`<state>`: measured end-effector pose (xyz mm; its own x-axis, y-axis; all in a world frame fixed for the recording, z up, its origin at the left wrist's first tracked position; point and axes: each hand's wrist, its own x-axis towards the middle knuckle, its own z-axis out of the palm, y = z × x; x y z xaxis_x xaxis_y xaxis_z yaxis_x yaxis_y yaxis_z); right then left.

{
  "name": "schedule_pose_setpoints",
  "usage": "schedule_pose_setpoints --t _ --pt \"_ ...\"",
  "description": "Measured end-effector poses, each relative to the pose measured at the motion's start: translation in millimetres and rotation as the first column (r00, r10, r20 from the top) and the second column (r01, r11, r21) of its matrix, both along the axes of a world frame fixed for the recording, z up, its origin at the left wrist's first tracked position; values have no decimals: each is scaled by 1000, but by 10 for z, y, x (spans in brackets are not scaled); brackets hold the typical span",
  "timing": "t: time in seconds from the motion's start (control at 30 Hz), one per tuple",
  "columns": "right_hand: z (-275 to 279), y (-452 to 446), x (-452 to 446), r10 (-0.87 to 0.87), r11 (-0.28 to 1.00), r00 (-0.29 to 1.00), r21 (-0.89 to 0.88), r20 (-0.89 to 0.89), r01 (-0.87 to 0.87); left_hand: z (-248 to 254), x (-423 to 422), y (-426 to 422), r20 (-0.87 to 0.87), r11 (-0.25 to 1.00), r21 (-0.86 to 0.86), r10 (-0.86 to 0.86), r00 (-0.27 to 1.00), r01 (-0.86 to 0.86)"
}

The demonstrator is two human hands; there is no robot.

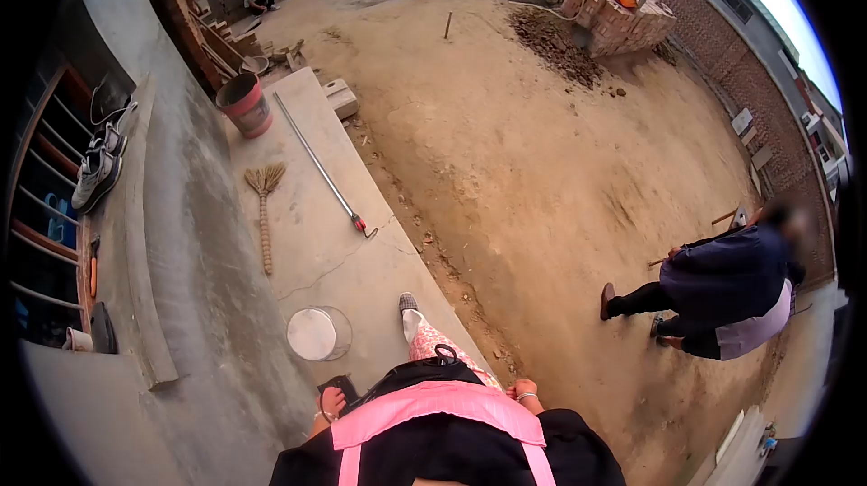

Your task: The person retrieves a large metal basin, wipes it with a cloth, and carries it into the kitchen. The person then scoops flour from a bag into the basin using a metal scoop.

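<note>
Two bare hands in the head view, and both sit low, with the camera looking down over a pink apron. The left hand is at about 7 o'clock, right up against a dark flat thing, which lies at 7 too; can't tell if the fingers are actually closed on it. The right hand is around 5, by the apron's other side, fingers looking kinda curled, but too small to say if there's anything in them. Between 7 and 8 there's a whitish tub on the concrete ledge, just beyond the left hand. A straw broom lies at 9, a metal pole with a red end at 10, and a pinkish bucket farther out that way. One foot in a checked slipper pokes out near 6. Over between 3 and 4, two people are close together on the dirt, and a brick stack stands between 1 and 2.
</note>
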<state>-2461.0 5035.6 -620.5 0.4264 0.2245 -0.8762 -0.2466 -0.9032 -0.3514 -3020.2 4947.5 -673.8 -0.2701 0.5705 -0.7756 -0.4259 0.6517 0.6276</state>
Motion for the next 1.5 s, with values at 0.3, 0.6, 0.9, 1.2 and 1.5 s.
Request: schedule_pose_setpoints --t 0.3,0.6,0.9,1.2,1.5 --pt "-357 2817 -1606 142 984 990 114 -16 -139 692 -1092 1661 -186 961 -54 257 948 -271" --pt "84 5419 -3433 310 890 951 354 -7 -287 427 -2425 3557 -151 968 -116 203 967 -221" --pt "185 6185 -4490 176 976 982 119 65 -183 588 -4141 5918 34 970 -19 243 970 -242" --pt "-75 7374 -5271 138 990 986 -28 94 -136 566 -4979 8090 -253 994 67 -68 965 88" --pt "-462 10074 -6046 -93 988 995 121 -29 96 433 -5755 10461 -494 916 -64 -373 785 395"
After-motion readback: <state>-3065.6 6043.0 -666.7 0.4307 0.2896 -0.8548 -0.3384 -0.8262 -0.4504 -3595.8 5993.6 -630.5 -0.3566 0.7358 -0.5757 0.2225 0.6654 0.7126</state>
